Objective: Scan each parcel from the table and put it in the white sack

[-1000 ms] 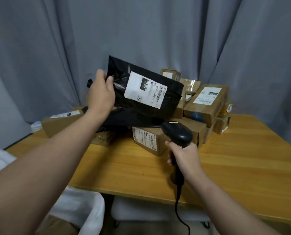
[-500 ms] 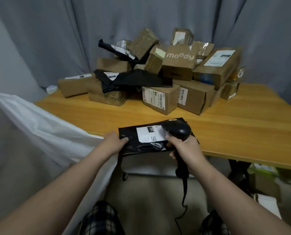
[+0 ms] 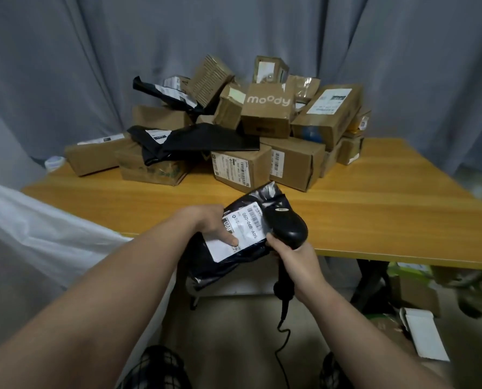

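My left hand [image 3: 210,224] grips a black plastic mailer parcel [image 3: 225,265] at the table's near edge, thumb lying on its white barcode label [image 3: 241,230]. My right hand [image 3: 293,255] holds a black handheld scanner [image 3: 289,226] by its handle, its head right beside the label. The scanner's cable [image 3: 283,329] hangs down toward the floor. The white sack [image 3: 37,228] stands open at the left, next to the table. A heap of brown cardboard boxes [image 3: 268,113] and black mailers [image 3: 195,141] sits at the back of the wooden table [image 3: 388,209].
Grey curtains hang behind the table. Under the table's right side lie cardboard and a white box [image 3: 425,335] on the floor. A small white roll [image 3: 54,163] sits at the table's far left corner. My legs in checked fabric show at the bottom.
The black mailer came down from in front of the heap to the near table edge. It then turned so its label faces the scanner, and my left thumb moved onto the label.
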The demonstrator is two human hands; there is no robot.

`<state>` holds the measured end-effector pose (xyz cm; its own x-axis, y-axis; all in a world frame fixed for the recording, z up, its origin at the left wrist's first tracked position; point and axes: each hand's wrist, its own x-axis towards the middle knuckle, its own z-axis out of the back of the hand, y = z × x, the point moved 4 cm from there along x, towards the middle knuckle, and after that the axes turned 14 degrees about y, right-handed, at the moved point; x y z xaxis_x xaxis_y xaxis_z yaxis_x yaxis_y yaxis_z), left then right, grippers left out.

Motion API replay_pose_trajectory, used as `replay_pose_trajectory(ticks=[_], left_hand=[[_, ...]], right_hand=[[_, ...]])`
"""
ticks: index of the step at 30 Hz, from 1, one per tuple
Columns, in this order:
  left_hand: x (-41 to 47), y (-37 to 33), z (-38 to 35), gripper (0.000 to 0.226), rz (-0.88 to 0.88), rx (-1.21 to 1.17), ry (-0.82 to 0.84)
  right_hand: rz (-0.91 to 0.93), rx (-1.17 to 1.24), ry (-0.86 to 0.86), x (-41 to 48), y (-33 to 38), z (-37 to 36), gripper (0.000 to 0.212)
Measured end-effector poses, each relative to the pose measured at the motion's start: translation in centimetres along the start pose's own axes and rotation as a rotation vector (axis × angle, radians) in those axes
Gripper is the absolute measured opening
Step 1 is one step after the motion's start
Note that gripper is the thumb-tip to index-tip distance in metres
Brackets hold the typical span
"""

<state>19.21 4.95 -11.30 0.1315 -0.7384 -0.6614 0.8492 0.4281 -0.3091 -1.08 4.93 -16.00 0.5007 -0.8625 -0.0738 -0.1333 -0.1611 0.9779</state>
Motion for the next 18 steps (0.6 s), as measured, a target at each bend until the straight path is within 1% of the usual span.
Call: replay_pose_trajectory(ticks=[1, 3, 5, 7, 9, 10, 12, 14, 15, 18], left_hand=[[-0.2, 0.0, -0.2, 0.066, -0.050, -0.039, -0.032], [-1.3, -0.1, -0.7, 0.038, -0.195, -0.172, -0.128], [-2.6, 0.0, -0.9, 0.019, -0.361, -0.358, -0.217], [-4.1, 0.4, -0.8, 0.015, -0.512, -0.578, -0.379], [-5.0, 1.1, -0.4, 0.015, -0.621, -0.872, -0.586], [-5.2, 1.4, -0.2, 0.014, -0.663, -0.999, -0.647], [-5.5, 1.4, 0.0, 0.012, -0.707, -1.111, -0.713], [-5.6, 1.5, -0.1, 0.011, -0.697, -1.171, -0.790], [-5.6, 1.6, -0.1, 0.011, -0.701, -1.238, -0.817], [-5.4, 1.3, -0.1, 0.010, -0.745, -1.347, -0.814]], right_hand=[[0.004, 0.003, 0.006, 0.0, 0.1, 0.0, 0.024], [0.026, 0.002, 0.013, -0.1, 0.5, 0.1, 0.024], [0.083, 0.003, 0.020, -0.6, 1.4, -0.1, 0.015], [0.166, -0.017, 0.043, -1.3, 2.8, -0.5, 0.004], [0.255, -0.067, 0.079, -1.9, 4.4, -1.0, 0.009], [0.292, -0.089, 0.100, -2.2, 5.2, -1.5, 0.012], [0.335, -0.124, 0.145, -2.6, 6.5, -2.3, 0.015], [0.340, -0.167, 0.179, -2.8, 7.0, -3.0, 0.012], [0.337, -0.188, 0.188, -2.9, 7.1, -3.2, 0.012], [0.332, -0.211, 0.191, -3.2, 7.2, -3.4, 0.013]])
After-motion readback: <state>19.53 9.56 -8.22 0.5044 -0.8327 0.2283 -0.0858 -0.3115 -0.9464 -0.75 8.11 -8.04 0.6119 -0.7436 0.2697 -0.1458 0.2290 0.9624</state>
